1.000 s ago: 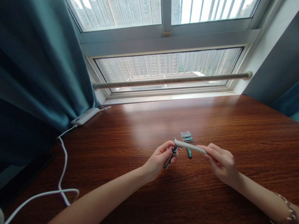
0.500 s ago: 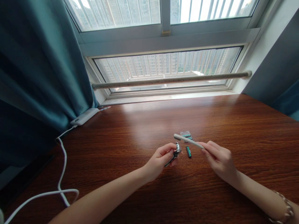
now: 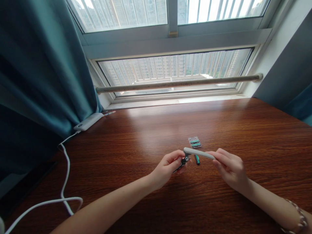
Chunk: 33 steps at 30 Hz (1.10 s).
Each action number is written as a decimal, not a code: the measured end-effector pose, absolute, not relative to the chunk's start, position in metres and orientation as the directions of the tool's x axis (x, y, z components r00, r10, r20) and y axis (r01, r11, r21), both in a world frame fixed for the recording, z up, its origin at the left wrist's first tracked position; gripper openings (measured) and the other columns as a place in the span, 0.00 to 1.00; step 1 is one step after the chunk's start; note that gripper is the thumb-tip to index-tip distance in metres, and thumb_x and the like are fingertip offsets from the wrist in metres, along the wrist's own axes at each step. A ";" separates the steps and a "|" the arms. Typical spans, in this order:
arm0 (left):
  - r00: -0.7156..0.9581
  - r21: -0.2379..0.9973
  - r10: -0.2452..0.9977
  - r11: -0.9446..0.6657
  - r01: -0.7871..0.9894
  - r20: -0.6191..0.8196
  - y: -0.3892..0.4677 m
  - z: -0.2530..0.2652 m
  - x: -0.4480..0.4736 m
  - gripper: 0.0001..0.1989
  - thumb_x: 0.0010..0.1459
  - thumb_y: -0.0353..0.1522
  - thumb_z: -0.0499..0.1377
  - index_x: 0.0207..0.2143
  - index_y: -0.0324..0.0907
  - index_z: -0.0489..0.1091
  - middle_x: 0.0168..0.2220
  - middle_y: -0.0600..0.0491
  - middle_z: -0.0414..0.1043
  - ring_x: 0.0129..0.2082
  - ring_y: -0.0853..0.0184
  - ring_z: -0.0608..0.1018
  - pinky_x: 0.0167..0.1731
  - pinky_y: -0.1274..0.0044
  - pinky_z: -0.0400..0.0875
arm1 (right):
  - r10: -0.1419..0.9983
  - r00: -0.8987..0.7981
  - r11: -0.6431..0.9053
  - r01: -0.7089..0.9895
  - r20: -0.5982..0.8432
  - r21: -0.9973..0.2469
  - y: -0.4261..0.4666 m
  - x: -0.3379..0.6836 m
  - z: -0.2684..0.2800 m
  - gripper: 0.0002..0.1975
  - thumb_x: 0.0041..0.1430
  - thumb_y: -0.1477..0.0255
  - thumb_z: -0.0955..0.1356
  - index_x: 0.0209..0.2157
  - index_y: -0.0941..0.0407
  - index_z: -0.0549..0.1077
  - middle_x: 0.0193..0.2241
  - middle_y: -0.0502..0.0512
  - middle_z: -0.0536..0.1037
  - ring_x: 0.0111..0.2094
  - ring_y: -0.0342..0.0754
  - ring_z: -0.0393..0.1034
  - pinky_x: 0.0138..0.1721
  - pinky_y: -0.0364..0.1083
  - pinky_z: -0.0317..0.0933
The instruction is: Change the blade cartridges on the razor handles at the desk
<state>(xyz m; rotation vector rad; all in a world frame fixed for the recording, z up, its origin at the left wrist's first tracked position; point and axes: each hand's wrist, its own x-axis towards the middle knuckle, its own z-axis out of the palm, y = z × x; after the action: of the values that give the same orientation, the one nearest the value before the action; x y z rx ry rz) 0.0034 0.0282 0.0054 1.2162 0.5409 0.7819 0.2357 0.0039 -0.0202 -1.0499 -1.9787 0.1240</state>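
My left hand point(image 3: 168, 167) is closed around a black and silver razor handle point(image 3: 181, 164), its metal head end pointing up toward the right. In my right hand point(image 3: 230, 167) I pinch a white toothbrush point(image 3: 200, 152). The brush's rounded head lies over the top of the razor, touching or very close to it; its underside is hidden. Just beyond the razor, a black and green razor cartridge point(image 3: 197, 160) lies on the table, partly covered by the toothbrush. Behind it sits a clear plastic case point(image 3: 195, 141) with green and black cartridges inside.
The brown wooden table point(image 3: 146, 130) reaches to the window, where a metal rail point(image 3: 177, 85) runs across. On the left, a white power strip or adapter point(image 3: 89, 122) lies by the blue curtain point(image 3: 48, 65), with a white cable point(image 3: 65, 169) trailing toward me.
The toothbrush head has come down and slightly right onto the razor's head, uncovering the clear case and partly covering the loose cartridge. My left hand has barely moved.
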 end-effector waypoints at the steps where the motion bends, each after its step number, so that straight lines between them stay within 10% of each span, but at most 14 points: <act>1: 0.627 0.962 0.778 0.144 -0.232 0.035 0.028 0.006 0.004 0.13 0.54 0.40 0.52 0.31 0.38 0.66 0.19 0.57 0.57 0.19 0.75 0.58 0.22 0.81 0.51 | 0.722 -0.252 0.622 0.643 0.644 -0.446 0.004 0.236 -0.020 0.13 0.56 0.74 0.62 0.43 0.56 0.70 0.25 0.52 0.70 0.22 0.41 0.64 0.24 0.40 0.58; 33: 0.392 0.961 0.920 0.114 -0.253 -0.006 0.031 0.003 0.005 0.07 0.54 0.33 0.55 0.35 0.42 0.66 0.29 0.55 0.62 0.31 0.73 0.63 0.33 0.81 0.56 | 0.740 -0.235 0.588 0.682 0.631 -0.435 0.006 0.236 -0.023 0.06 0.56 0.74 0.62 0.36 0.56 0.68 0.24 0.51 0.68 0.22 0.41 0.61 0.24 0.40 0.56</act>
<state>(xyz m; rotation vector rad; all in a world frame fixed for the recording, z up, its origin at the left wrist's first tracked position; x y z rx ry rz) 0.0048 0.0307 0.0025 1.1280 0.7528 0.9907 0.2362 0.0064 -0.0228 -1.1336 -1.9667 0.0862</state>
